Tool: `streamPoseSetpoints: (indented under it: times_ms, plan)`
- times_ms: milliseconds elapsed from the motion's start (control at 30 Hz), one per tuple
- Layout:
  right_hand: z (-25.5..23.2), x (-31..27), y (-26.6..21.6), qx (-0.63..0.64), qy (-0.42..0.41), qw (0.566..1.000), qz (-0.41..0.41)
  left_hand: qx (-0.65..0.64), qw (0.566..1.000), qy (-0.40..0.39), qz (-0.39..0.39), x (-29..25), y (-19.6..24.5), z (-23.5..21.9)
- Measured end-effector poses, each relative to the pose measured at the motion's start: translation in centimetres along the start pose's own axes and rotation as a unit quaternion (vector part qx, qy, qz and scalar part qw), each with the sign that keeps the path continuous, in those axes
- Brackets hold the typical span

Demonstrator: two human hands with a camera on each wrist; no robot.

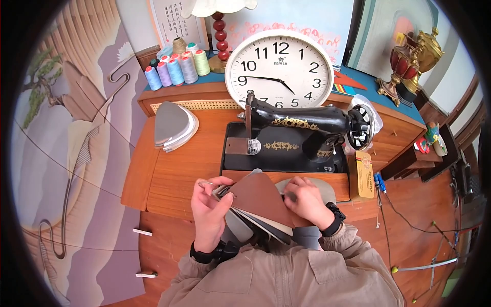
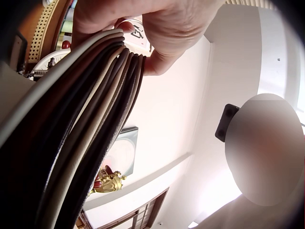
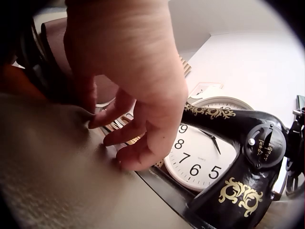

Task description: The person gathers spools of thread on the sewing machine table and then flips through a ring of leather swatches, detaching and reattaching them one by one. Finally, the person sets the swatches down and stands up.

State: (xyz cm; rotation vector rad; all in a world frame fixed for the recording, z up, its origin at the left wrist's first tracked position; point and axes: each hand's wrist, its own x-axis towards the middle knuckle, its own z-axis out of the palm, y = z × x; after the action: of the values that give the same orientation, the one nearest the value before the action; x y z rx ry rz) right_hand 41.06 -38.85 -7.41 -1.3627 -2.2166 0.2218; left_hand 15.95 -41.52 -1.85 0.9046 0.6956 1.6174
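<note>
Between the thumb and fingers of my left hand [image 1: 208, 211] is a fanned stack of rounded leather pieces [image 1: 258, 199], brown on top with black, cream and grey layers under it. From the left wrist view, the same stack [image 2: 90, 119] shows several layered edges gathered under the hand [image 2: 157, 28]. My right hand [image 1: 306, 200] is at the stack's right side, over a grey-beige leather piece [image 1: 323, 190]. In the right wrist view, that hand's bent fingers [image 3: 138, 148] pinch the edge of a grey-brown leather piece [image 3: 52, 152]; its thumb is partly hidden.
A black sewing machine [image 1: 307, 120] stands right beyond the hands, with a big white clock [image 1: 280, 69] behind it. Grey and white pieces [image 1: 175, 125] are piled on the table's left. A yellow box [image 1: 363, 176] stands at the right, and thread spools [image 1: 176, 69] line the back shelf.
</note>
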Motion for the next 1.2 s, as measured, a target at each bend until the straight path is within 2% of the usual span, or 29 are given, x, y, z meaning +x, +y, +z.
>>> streamPoseSetpoints:
  times_ms: [33, 100, 167, 233, 300, 367, 433, 467, 500, 567, 600, 667, 700, 767, 800, 833, 900, 967, 1000, 1033, 1100, 1167, 1200]
  plan:
    - [0.2, 0.1, 0.4, 0.001, 0.001, 1.0, -0.001, 0.003, 1.0, 0.001, 0.002, 0.0, 0.0, 0.0]
    - [0.4, 0.4, 1.8, 0.092, 0.037, 0.979, 0.176, 0.006, 1.0, 0.003, 0.001, -0.1, 0.1, 0.1]
    - [-1.0, 1.1, 2.0, 0.124, 0.155, 0.969, 0.149, 0.009, 1.0, 0.005, -0.001, -0.1, 0.0, 0.1]
    - [-3.3, 1.9, 0.1, 0.181, 0.232, 0.945, 0.141, 0.041, 0.999, -0.002, 0.006, -0.1, -0.6, 0.3]
    - [-5.0, 1.8, -2.3, 0.21, 0.247, 0.94, 0.11, 0.043, 0.999, -0.013, 0.009, 0.1, -1.0, 1.0]
    - [-4.6, 2.0, -4.2, 0.195, 0.305, 0.932, -0.007, 0.045, 0.999, -0.025, 0.012, 0.3, -1.4, 1.6]
    - [-5.1, 2.2, -5.9, 0.148, 0.243, 0.951, -0.118, 0.052, 0.998, -0.03, 0.023, 0.5, -1.7, 1.7]
    - [-5.1, 2.2, -6.5, 0.12, 0.197, 0.962, -0.145, 0.053, 0.998, -0.029, 0.023, 0.6, -1.8, 1.7]
    - [-4.9, 2.4, -6.9, 0.088, 0.186, 0.96, -0.188, 0.052, 0.998, -0.027, 0.024, 0.6, -1.8, 1.6]
    - [-5.1, 2.7, -7.3, 0.095, 0.168, 0.961, -0.2, 0.052, 0.998, -0.024, 0.024, 0.7, -1.7, 1.5]
    - [-5.2, 2.7, -7.3, 0.096, 0.168, 0.961, -0.2, 0.056, 0.998, -0.015, 0.021, 0.6, -1.6, 1.4]
    - [-5.6, 3.0, -7.1, 0.153, 0.108, 0.971, -0.149, 0.059, 0.998, -0.005, 0.016, 0.5, -1.6, 1.2]
    - [-5.8, 3.2, -7.0, 0.153, 0.107, 0.971, -0.148, 0.064, 0.998, -0.003, 0.021, 0.5, -1.7, 1.1]
    - [-6.5, 3.7, -6.6, 0.188, 0.132, 0.969, -0.095, 0.068, 0.997, -0.001, 0.026, 0.5, -1.7, 1.0]
    - [-6.8, 3.9, -6.1, 0.18, 0.171, 0.966, -0.073, 0.058, 0.998, 0.0, 0.017, 0.5, -1.7, 0.9]
    - [-6.8, 3.9, -5.8, 0.223, 0.209, 0.952, -0.006, 0.049, 0.999, 0.002, 0.008, 0.5, -1.7, 0.8]
    - [-7.1, 4.4, -5.3, 0.267, 0.323, 0.904, 0.086, 0.045, 0.999, -0.004, 0.009, 0.5, -1.8, 0.7]
    - [-7.7, 4.7, -5.2, 0.169, 0.371, 0.911, 0.065, 0.041, 0.999, -0.011, 0.01, 0.5, -1.8, 0.7]
    - [-7.6, 5.1, -5.2, 0.078, 0.394, 0.915, -0.025, 0.037, 0.999, -0.017, 0.013, 0.5, -1.9, 0.8]
    - [-7.4, 5.1, -5.1, 0.076, 0.351, 0.928, -0.097, 0.034, 0.999, -0.022, 0.016, 0.5, -1.9, 0.8]
    - [-6.7, 4.9, -6.6, 0.092, 0.26, 0.943, -0.186, 0.04, 0.999, -0.027, 0.025, 0.7, -2.0, 0.8]
    - [-5.9, 4.8, -7.5, 0.121, 0.168, 0.952, -0.227, 0.047, 0.998, -0.027, 0.034, 0.7, -2.0, 0.7]
    - [-5.8, 4.7, -7.9, 0.139, 0.147, 0.951, -0.234, 0.044, 0.998, -0.026, 0.034, 0.7, -2.0, 0.7]
